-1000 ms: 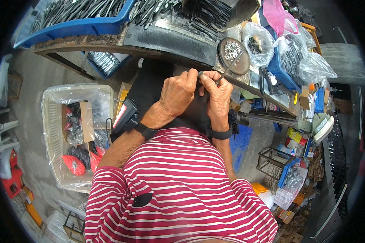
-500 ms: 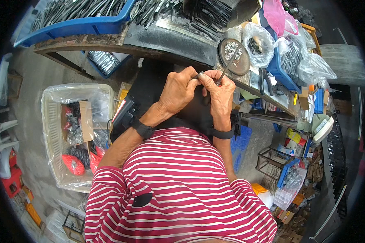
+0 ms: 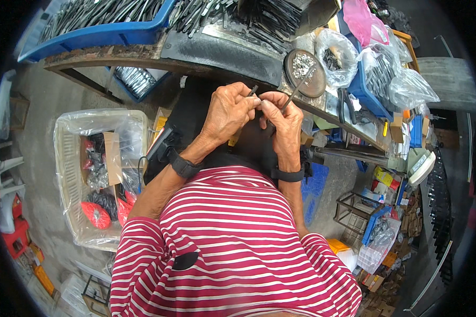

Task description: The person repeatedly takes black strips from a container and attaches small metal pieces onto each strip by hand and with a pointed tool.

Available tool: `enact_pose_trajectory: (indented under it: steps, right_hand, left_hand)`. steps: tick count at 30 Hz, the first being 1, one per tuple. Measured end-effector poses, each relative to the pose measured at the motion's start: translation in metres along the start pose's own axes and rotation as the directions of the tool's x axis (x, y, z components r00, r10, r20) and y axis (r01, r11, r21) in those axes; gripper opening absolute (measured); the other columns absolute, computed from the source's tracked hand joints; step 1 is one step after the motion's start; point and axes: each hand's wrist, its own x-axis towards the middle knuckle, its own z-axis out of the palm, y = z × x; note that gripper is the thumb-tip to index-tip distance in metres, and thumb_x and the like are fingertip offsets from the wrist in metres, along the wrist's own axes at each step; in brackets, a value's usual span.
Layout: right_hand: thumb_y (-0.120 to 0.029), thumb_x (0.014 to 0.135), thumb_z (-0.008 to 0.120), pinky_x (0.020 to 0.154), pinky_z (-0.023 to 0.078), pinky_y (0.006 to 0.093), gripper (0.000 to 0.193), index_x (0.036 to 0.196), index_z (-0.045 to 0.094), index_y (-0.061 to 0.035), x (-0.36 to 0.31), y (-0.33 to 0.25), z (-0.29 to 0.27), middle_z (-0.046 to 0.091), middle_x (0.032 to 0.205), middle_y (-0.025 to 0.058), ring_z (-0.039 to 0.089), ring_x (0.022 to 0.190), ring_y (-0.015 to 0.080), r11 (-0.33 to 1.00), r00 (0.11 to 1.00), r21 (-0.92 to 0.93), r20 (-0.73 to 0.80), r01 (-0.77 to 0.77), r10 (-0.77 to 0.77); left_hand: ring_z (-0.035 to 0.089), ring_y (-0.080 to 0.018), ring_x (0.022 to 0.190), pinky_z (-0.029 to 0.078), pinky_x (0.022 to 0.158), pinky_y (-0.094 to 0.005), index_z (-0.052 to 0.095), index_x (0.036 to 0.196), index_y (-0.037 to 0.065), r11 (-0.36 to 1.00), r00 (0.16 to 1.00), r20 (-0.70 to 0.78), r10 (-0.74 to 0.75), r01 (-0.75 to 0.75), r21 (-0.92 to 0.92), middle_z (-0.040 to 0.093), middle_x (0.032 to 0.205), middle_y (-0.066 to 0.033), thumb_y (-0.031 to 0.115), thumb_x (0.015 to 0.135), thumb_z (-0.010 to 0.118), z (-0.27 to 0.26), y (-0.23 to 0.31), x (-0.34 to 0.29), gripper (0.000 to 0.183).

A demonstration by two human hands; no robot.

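Note:
Just in front of my body, above my lap, my two hands nearly meet at the fingertips. My left hand (image 3: 228, 112) is closed, pinching a small dark strip (image 3: 254, 90) whose end sticks up past the fingers. My right hand (image 3: 284, 117) is closed around a thin dark rod (image 3: 295, 95), which slants up to the right toward a round brown dish (image 3: 318, 88). Small silvery pieces (image 3: 302, 63) lie heaped in that dish. What lies between the fingertips is too small to make out.
A blue bin (image 3: 95, 43) of dark strips stands at the back left of the workbench (image 3: 111, 53). More strips (image 3: 272, 24) lie at its middle. Pliers (image 3: 346, 104) and a clear plastic bag (image 3: 349, 71) are on the right. A plastic-lined crate (image 3: 63, 174) stands to my left.
My left hand has turned slightly, and the dark strip now stands up more visibly from its fingers. My right hand has shifted a little down and left with the rod.

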Motion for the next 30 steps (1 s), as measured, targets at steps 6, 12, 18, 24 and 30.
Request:
enact_pose_trajectory:
  steps: [6, 12, 18, 24, 30]
  right_hand:
    - [-0.009, 0.080, 0.060, 0.049, 0.039, 0.0195, 0.014, 0.086, 0.058, 0.0027, -0.002, 0.009, 0.005, 0.058, 0.072, 0.0057, 0.050, 0.056, 0.0087, 0.975, 0.999, 0.223, -0.046, -0.016, 0.027]
    - [-0.010, 0.079, 0.060, 0.051, 0.039, 0.0204, 0.013, 0.083, 0.059, 0.0027, -0.002, 0.009, -0.001, 0.058, 0.072, 0.0055, 0.049, 0.057, 0.0083, 0.985, 0.992, 0.174, -0.124, 0.021, 0.001]
    - [-0.009, 0.079, 0.060, 0.052, 0.040, 0.0191, 0.012, 0.085, 0.060, 0.0020, 0.000, -0.004, -0.004, 0.062, 0.076, 0.0074, 0.051, 0.060, 0.0071, 0.996, 0.989, 0.075, -0.144, 0.045, -0.034]
    - [-0.007, 0.079, 0.059, 0.052, 0.040, 0.0188, 0.014, 0.089, 0.060, 0.0031, 0.000, -0.013, 0.000, 0.062, 0.078, 0.0091, 0.051, 0.060, 0.0072, 0.993, 0.982, 0.082, -0.176, 0.084, -0.068]
    - [-0.007, 0.080, 0.058, 0.052, 0.041, 0.0183, 0.015, 0.090, 0.060, 0.0039, -0.001, -0.022, 0.003, 0.063, 0.078, 0.0090, 0.053, 0.060, 0.0076, 0.985, 0.974, 0.094, -0.189, 0.144, -0.124]
  left_hand:
    - [0.041, -0.0010, 0.041, 0.030, 0.036, -0.0136, 0.055, 0.080, -0.001, 0.995, 0.999, 0.044, -0.021, 0.025, -0.101, 0.055, 0.057, -0.0021, 0.009, 0.081, 0.057, -0.002, -0.001, 0.000, 0.010]
    - [0.042, -0.0009, 0.049, 0.031, 0.042, -0.0139, 0.055, 0.081, 0.000, 1.000, 0.997, 0.079, -0.003, 0.004, -0.018, 0.052, 0.060, -0.0004, 0.013, 0.084, 0.054, -0.001, -0.005, 0.000, 0.014]
    - [0.037, -0.0016, 0.050, 0.027, 0.043, -0.0150, 0.054, 0.081, 0.001, 1.000, 0.990, 0.137, 0.018, -0.019, 0.011, 0.049, 0.061, 0.0006, 0.018, 0.087, 0.050, -0.006, -0.006, -0.001, 0.018]
    - [0.040, -0.0036, 0.052, 0.032, 0.046, -0.0169, 0.057, 0.080, 0.001, 0.987, 0.987, 0.128, 0.095, -0.109, 0.114, 0.049, 0.061, 0.0002, 0.018, 0.086, 0.050, -0.004, -0.001, -0.007, 0.020]
    - [0.046, -0.0061, 0.055, 0.037, 0.049, -0.0202, 0.058, 0.078, -0.001, 0.940, 0.976, 0.095, 0.198, -0.216, 0.265, 0.050, 0.061, -0.0002, 0.016, 0.085, 0.052, -0.001, -0.003, -0.012, 0.020]
